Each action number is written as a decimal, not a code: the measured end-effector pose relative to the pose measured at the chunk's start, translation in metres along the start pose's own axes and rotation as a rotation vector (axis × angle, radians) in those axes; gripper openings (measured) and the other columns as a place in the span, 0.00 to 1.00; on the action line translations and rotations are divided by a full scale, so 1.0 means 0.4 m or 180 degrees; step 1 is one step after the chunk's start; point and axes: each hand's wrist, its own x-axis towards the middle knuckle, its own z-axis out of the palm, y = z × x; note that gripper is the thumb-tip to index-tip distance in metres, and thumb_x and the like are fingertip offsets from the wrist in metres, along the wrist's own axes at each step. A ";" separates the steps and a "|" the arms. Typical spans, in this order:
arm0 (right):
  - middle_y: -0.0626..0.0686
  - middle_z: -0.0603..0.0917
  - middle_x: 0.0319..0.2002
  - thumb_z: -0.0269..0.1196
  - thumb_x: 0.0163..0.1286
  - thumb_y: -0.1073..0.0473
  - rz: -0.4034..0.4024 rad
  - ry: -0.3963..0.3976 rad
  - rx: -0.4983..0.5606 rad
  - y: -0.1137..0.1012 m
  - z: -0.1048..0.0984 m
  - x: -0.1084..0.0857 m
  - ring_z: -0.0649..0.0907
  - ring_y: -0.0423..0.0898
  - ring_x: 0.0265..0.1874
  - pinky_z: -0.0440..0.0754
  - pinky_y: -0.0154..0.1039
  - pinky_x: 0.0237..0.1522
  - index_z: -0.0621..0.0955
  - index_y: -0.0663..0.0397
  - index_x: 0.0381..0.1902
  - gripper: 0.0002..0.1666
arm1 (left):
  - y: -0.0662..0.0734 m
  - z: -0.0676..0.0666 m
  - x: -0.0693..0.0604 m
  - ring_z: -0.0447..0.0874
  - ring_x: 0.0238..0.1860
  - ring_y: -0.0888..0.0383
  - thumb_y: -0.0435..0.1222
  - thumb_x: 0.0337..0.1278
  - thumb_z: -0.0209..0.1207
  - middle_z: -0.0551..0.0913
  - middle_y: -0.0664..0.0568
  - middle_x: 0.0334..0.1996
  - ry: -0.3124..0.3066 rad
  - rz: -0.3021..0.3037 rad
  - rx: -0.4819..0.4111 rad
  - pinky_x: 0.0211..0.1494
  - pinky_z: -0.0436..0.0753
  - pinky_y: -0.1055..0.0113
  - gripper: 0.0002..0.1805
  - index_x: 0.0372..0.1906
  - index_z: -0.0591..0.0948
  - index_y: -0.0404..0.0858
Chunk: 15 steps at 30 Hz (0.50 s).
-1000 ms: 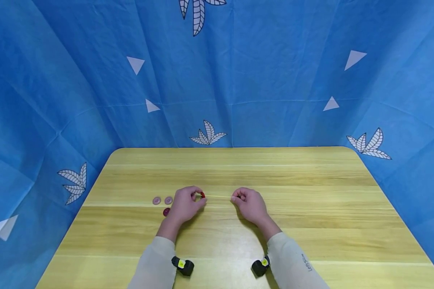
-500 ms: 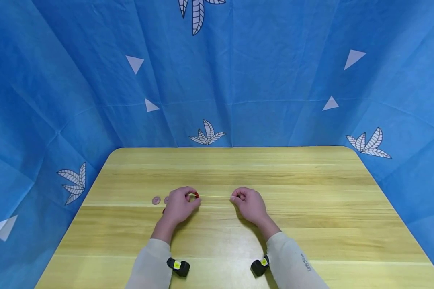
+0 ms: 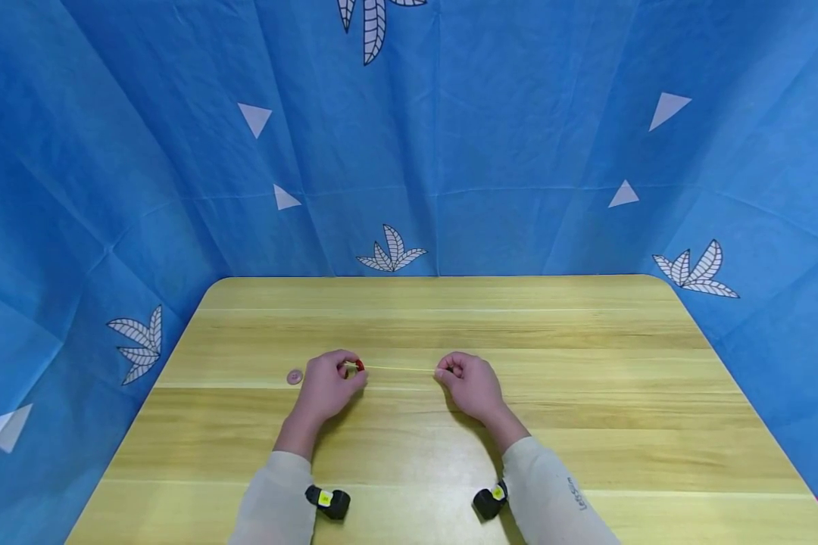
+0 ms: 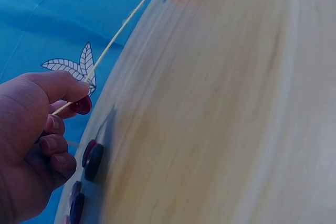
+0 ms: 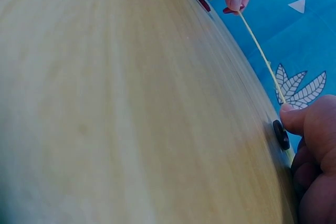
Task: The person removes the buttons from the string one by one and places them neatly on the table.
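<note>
A pink button (image 3: 295,377) lies on the wood-grained tabletop (image 3: 409,318), just left of the person's left hand (image 3: 324,386), which pinches a red button (image 3: 360,365) at a yellow string (image 3: 398,369). The string runs straight to the right hand (image 3: 473,387), which pinches it too. Patterned blue cloth (image 3: 518,144) hangs behind.

Pinching a small red piece (image 3: 360,365) and a yellow string (image 3: 401,369) in the left grip (image 3: 323,386), over the tabletop (image 3: 586,378). Pinching the same yellow string in the right grip (image 3: 473,387) too, straight across between the two, with a dark object (image 3: 451,371) half hidden there. Spot a pinkish button (image 3: 295,376), flat, near the left grip. Look beyond to blue cloth (image 3: 491,136), printed with white leaves and triangles.
</note>
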 end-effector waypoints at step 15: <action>0.42 0.65 0.15 0.69 0.67 0.59 -0.0034 0.0015 -0.0037 0.006 0.002 0.004 0.65 0.39 0.16 0.66 0.39 0.26 0.82 0.46 0.28 0.07 | -0.020 -0.033 -0.011 0.71 0.27 0.54 0.41 0.55 0.70 0.71 0.56 0.20 0.0123 -0.0138 0.0257 0.52 0.67 0.49 0.14 0.44 0.85 0.38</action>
